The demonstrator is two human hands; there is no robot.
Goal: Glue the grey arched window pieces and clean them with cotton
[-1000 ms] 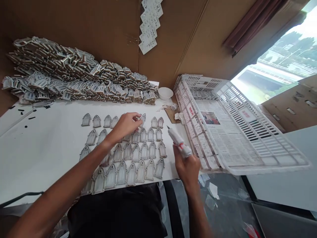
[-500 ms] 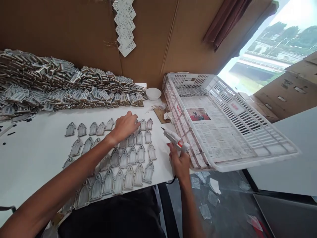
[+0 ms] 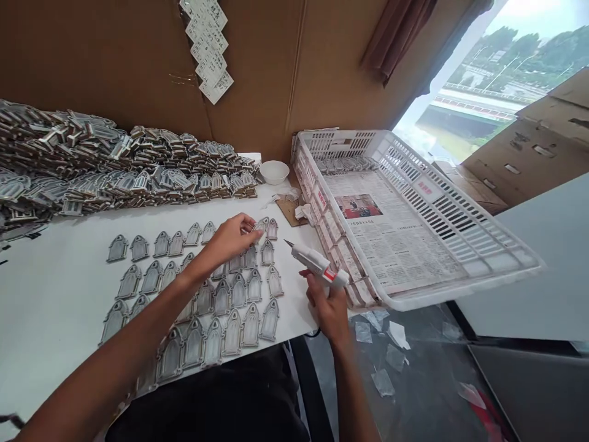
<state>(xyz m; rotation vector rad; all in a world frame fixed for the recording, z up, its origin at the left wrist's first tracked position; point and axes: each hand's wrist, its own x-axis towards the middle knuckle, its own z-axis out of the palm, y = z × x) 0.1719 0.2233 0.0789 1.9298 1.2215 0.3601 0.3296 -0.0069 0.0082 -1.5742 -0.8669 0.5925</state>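
Glue gun [image 3: 313, 264], one, gripped in right hand [image 3: 329, 308]; left hand [image 3: 230, 240] pinches one plaque [image 3: 262, 225]

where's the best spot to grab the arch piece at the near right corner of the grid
Take the corner arch piece by its long right edge, coming from above and the right. It lies flat on the white table with a neighbour close on its left; the right side is bare, so a fingertip can likely lift that edge and pinch it.
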